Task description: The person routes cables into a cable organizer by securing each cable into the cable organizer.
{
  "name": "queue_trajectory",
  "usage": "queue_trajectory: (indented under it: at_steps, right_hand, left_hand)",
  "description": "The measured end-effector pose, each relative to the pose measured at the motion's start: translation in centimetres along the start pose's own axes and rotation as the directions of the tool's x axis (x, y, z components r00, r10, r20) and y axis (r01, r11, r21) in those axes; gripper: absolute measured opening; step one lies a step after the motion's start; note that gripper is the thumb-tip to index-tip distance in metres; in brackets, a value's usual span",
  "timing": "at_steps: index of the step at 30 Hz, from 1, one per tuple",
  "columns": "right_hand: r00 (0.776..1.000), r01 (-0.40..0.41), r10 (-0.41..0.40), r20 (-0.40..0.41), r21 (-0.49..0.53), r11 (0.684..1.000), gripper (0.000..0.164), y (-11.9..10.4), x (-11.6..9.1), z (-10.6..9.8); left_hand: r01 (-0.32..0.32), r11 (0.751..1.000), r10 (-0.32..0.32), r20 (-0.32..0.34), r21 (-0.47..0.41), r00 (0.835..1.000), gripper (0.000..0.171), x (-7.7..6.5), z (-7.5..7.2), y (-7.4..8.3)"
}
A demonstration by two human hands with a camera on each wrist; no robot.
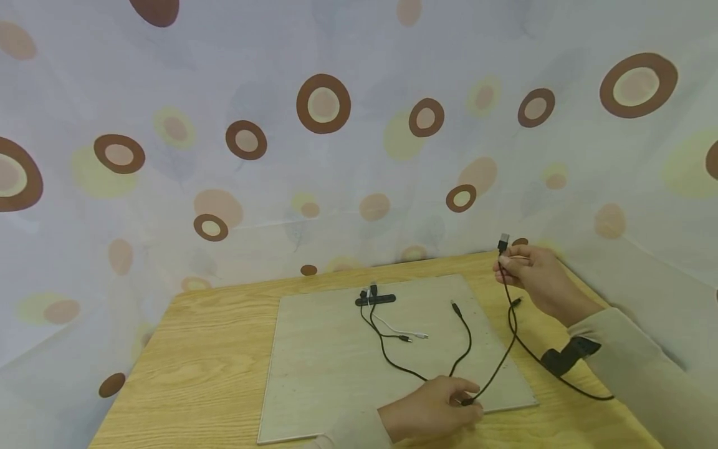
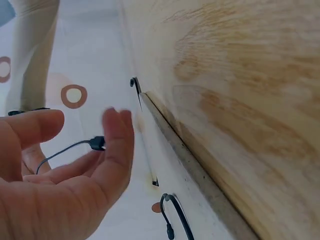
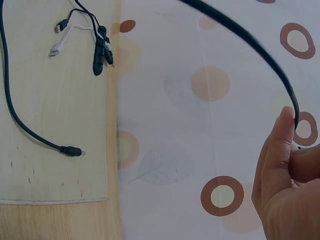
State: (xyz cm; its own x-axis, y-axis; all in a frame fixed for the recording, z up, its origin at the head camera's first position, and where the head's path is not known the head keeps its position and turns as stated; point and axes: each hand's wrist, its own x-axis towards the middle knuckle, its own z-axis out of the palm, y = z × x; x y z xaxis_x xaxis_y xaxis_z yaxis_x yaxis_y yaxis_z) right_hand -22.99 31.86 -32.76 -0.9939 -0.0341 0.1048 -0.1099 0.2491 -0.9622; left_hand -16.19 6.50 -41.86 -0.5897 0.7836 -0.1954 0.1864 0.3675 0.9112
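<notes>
My right hand point(image 1: 538, 277) is raised over the right side of the table and pinches a black USB cable just below its plug point(image 1: 503, 243). That cable point(image 3: 260, 47) hangs in a curve down toward my left hand point(image 1: 429, 408), low at the front edge of the board. Another small black plug point(image 2: 97, 143) sits in the gap between the left thumb and fingers, against a fingertip; the thumb stands apart from it. A black cable with a barrel-like plug point(image 1: 457, 308) lies on the board near the left hand.
A pale board point(image 1: 314, 374) lies on the wooden table point(image 1: 207, 337). At its back, a black cable holder point(image 1: 387, 299) carries several cables, among them a white one point(image 1: 419, 336). Another black plug point(image 1: 516, 301) is at the right. Patterned cloth point(image 1: 359, 168) hangs behind.
</notes>
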Motion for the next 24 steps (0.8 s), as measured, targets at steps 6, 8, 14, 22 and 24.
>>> queue_trajectory:
  at_steps: [6, 8, 14, 22, 24]
  right_hand:
    - [1.000, 0.010, -0.011, 0.013, 0.043, 0.999, 0.018, 0.0, 0.0, 0.5]
    - [1.000, 0.016, -0.017, 0.015, 0.049, 0.999, 0.016, 0.0, -0.1, 0.6]
    - [0.999, 0.035, -0.036, 0.023, 0.054, 0.998, 0.016, 0.4, -0.2, 0.7]
    - [0.998, 0.038, -0.042, 0.045, 0.102, 0.994, 0.016, 1.2, 0.0, 0.9]
    - [0.999, 0.029, -0.033, 0.044, 0.093, 0.995, 0.016, 1.4, 0.1, 1.1]
  left_hand:
    - [-0.037, 0.995, 0.030, -0.075, -0.088, 0.997, 0.026, -0.2, 0.2, -0.4]
    - [-0.050, 0.990, 0.037, -0.101, -0.130, 0.994, 0.020, -0.3, 0.2, -0.5]
    - [-0.057, 0.980, 0.036, -0.114, -0.193, 0.993, 0.016, -0.8, 0.0, -0.3]
    - [-0.045, 0.983, 0.029, -0.096, -0.177, 0.995, 0.015, -1.1, -0.4, -0.2]
    - [-0.042, 0.984, 0.025, -0.100, -0.172, 0.995, 0.014, -1.3, -0.6, -0.3]
